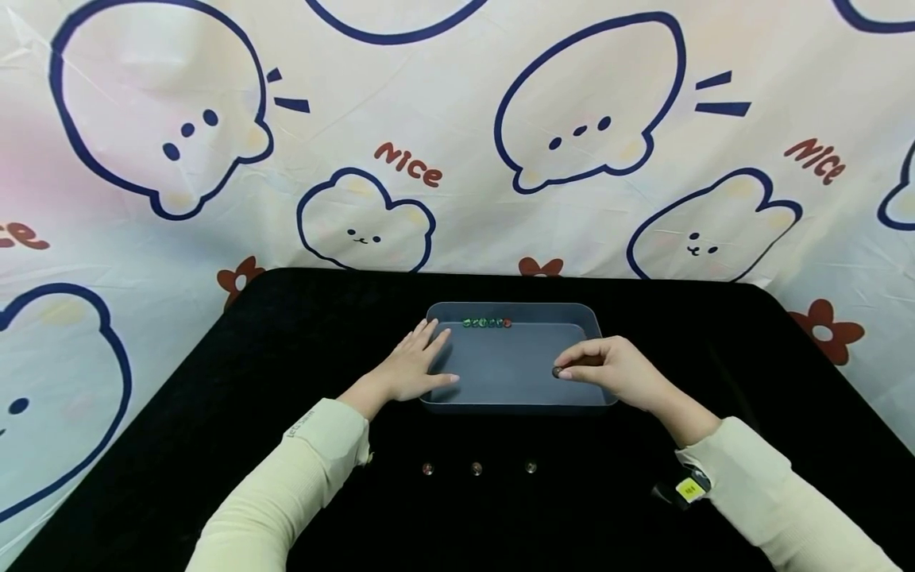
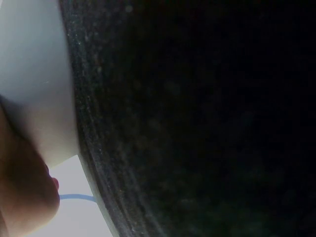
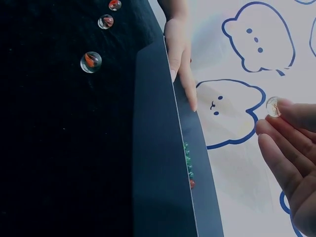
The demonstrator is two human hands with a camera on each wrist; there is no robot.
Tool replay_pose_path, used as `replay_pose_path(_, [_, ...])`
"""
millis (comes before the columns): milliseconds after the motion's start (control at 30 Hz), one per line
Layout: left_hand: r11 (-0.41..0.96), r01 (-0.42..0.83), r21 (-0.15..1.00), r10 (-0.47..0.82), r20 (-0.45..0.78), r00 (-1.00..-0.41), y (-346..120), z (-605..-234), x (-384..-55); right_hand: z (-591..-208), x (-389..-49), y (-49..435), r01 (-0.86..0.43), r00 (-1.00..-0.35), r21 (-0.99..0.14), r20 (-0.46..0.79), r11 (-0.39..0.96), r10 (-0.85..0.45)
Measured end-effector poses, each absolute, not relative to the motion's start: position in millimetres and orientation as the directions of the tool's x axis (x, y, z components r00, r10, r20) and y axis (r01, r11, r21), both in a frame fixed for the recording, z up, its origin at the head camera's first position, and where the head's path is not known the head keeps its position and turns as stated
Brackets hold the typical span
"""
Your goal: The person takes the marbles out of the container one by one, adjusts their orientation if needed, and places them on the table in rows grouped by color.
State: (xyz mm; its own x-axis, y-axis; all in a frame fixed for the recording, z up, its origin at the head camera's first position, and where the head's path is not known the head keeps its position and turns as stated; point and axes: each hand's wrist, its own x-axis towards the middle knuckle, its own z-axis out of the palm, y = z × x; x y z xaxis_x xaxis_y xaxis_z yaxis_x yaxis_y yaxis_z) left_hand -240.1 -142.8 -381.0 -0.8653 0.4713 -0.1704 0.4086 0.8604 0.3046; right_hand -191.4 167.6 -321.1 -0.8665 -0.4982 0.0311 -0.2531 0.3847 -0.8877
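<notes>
My left hand (image 1: 409, 367) rests on the left side of a grey rectangular tray (image 1: 500, 373), its fingers spread and straight over the rim. Above the tray's right part, my right hand (image 1: 623, 369) pinches a marble (image 1: 557, 372) between thumb and fingertips. In the right wrist view that marble (image 3: 273, 106) looks clear with an orange-brown streak inside. Along the tray's far wall runs a row of several green marbles (image 1: 482, 323), with one red-orange marble (image 1: 507, 322) at its right end. The left wrist view shows only part of the left hand (image 2: 29, 187) beside the tray's wall (image 2: 39, 74).
On the black cloth (image 1: 572, 524) in front of the tray lie three clear marbles with coloured swirls: a left one (image 1: 428, 469), a middle one (image 1: 476, 469) and a right one (image 1: 530, 467). A curtain printed with cartoon animals (image 1: 457, 95) hangs behind the table.
</notes>
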Motion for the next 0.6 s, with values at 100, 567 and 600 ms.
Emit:
replay_pose_path(100, [0.862,0.406,0.302,0.468,-0.171,-0.867,-142.9,-380.7,-240.1,-321.1,-187.9,169.6,-0.25,-0.859,-0.893,0.027,0.374,-0.51])
replay_pose_path(567, [0.86,0.412,0.301,0.473,-0.168,-0.865,-142.9,-380.8,-239.5,-328.6,-173.9,176.9,-0.258,-0.839,-0.892,0.017,0.37,-0.543])
replay_pose_path(600, [0.86,0.412,0.3,0.473,-0.168,-0.865,-142.8,-380.6,-239.3,-329.4,-173.2,177.6,-0.253,-0.839,-0.895,0.012,0.369,-0.545])
